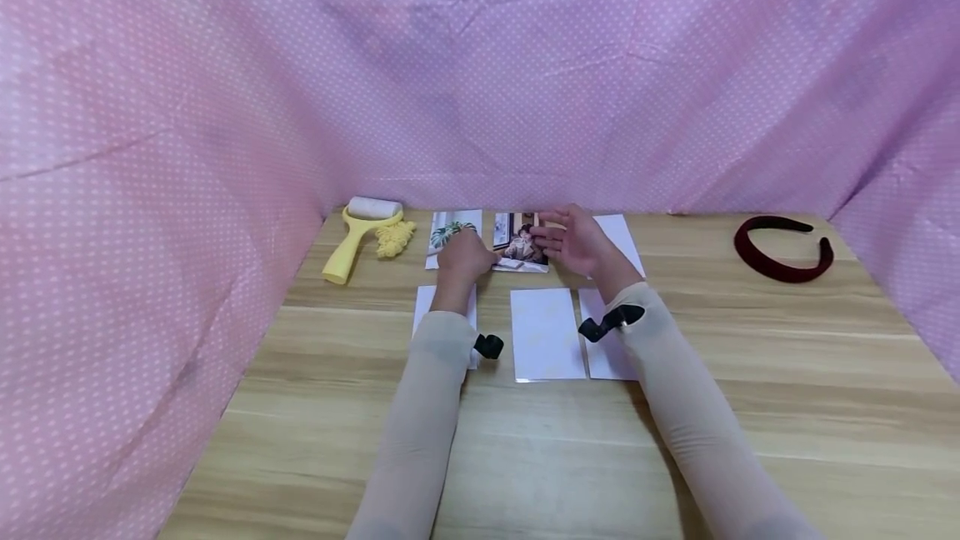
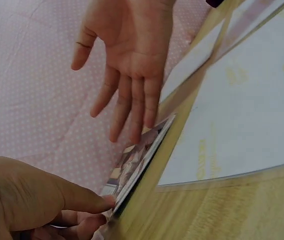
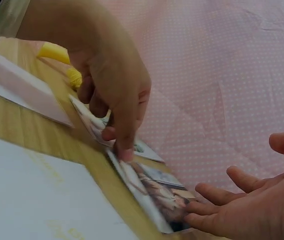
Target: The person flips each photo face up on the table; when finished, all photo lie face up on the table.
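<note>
My left hand [image 1: 463, 258] pinches the near left corner of a photo print [image 1: 517, 242] in the middle of the back row; it shows a person in a room. In the left wrist view the thumb lies on the print's edge with curled fingers beside it. My right hand [image 1: 579, 247] is open at the print's right side, fingers spread and pointing left, fingertips over or against its edge. Left of it lies another print [image 1: 452, 225] with green leaves, partly behind my left hand. A white sheet [image 1: 621, 236] lies by my right hand.
Nearer me lie white sheets: one under the left forearm [image 1: 422, 302], a middle sheet [image 1: 548, 336] and a right sheet [image 1: 609, 358]. A yellow-handled lint roller [image 1: 347, 250] and yellow knitted piece [image 1: 394, 237] sit back left; a dark red headband [image 1: 772, 267] back right. A pink dotted curtain [image 1: 480, 90] bounds the table.
</note>
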A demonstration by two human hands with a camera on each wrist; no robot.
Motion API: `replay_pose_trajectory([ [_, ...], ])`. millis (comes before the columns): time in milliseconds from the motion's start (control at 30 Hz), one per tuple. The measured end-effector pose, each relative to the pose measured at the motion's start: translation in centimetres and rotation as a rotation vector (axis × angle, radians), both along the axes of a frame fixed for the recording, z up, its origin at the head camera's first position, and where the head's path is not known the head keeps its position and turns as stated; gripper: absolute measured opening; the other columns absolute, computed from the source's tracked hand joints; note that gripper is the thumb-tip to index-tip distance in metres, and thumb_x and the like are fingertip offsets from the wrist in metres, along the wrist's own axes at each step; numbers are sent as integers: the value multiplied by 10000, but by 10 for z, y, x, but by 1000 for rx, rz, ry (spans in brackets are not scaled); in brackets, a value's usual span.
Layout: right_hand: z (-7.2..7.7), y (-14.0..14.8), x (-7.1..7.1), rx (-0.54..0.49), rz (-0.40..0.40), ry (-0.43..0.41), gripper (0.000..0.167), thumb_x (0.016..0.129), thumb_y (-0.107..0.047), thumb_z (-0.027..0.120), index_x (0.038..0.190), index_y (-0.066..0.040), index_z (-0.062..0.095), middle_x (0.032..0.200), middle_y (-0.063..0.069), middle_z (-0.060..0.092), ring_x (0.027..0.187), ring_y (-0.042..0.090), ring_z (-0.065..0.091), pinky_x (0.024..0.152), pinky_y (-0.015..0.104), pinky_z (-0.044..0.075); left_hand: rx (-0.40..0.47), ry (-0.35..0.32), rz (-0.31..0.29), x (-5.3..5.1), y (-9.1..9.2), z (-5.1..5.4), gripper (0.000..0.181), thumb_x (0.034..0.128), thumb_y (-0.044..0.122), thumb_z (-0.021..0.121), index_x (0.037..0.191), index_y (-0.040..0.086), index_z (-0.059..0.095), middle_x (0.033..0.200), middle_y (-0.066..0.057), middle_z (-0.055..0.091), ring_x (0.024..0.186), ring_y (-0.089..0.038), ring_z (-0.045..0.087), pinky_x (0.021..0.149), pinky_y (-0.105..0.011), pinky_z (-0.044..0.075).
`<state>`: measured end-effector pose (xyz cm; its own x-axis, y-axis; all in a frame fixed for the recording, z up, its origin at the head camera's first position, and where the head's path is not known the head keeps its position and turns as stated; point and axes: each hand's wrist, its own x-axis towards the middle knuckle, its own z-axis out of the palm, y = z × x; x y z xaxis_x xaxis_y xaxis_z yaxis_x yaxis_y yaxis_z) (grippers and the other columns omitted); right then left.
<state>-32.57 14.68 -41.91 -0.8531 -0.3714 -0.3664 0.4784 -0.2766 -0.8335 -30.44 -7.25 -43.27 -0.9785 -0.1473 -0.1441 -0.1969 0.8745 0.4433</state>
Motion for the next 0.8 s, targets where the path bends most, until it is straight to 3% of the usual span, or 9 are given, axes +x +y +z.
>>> replay_pose_trajectory([
  [133, 25, 24, 2, -80, -78, 50, 526, 1138, -345, 227, 1577, -89, 362, 1716, 208, 283, 1587, 372, 278, 1346, 431, 193, -12, 1, -48, -1, 8, 5, 419, 937, 403, 792, 675, 149, 586, 747, -19, 651, 675, -187, 585, 648, -390, 521],
  [200, 43, 45, 7, -121, -125, 85, 463, 1137, -333, 239, 1474, -104, 458, 1572, 166, 507, 1551, 360, 314, 1338, 402, 210, -17, 18, -102, 1, 16, 9, 446, 957, 383, 765, 635, 165, 546, 705, -1, 615, 653, -177, 567, 618, -367, 492],
  [300, 60, 78, 14, -78, -181, 144, 378, 1127, -331, 268, 1355, -160, 516, 1369, 64, 611, 1492, 328, 362, 1347, 376, 192, -16, 46, -212, 9, 38, 17, 354, 975, 359, 745, 698, 170, 631, 773, 21, 675, 708, -170, 619, 646, -357, 518],
  [367, 64, 98, 18, -3, -205, 153, 331, 1121, -354, 299, 1311, -201, 523, 1418, 48, 586, 1468, 307, 379, 1356, 399, 168, -41, 66, -262, 17, 61, 21, 223, 974, 356, 751, 839, 181, 725, 914, 23, 751, 815, -179, 684, 736, -379, 569],
  [467, 58, 120, 18, 139, -210, 150, 285, 1122, -394, 311, 1274, -252, 506, 1694, 119, 299, 1412, 274, 414, 1350, 446, 172, -101, 84, -345, 26, 96, 23, 150, 972, 342, 753, 1007, 198, 772, 1051, 35, 785, 933, -181, 730, 884, -414, 596],
  [567, 48, 133, 13, 197, -196, 120, 265, 1124, -409, 325, 1258, -253, 493, 1783, 132, 87, 1482, 321, 368, 1337, 491, 186, -168, 99, -437, 35, 126, 21, 186, 1003, 343, 703, 1079, 196, 787, 1095, 11, 790, 1006, -213, 735, 915, -430, 602],
  [667, 35, 140, 9, 205, -180, 79, 301, 1127, -397, 319, 1324, -231, 474, 1790, 153, 16, 1596, 417, 226, 1341, 534, 175, -211, 80, -521, 42, 146, 17, 259, 1036, 371, 646, 1130, 186, 801, 1141, -7, 788, 1084, -235, 702, 903, -407, 600],
  [800, 22, 143, 6, 208, -156, 24, 481, 1119, -394, 298, 1538, -164, 347, 1777, 216, 34, 1630, 459, 148, 1344, 536, 166, -231, 12, -560, 48, 154, 14, 332, 1058, 416, 607, 1184, 164, 781, 1186, -13, 753, 1140, -224, 609, 907, -378, 567],
])
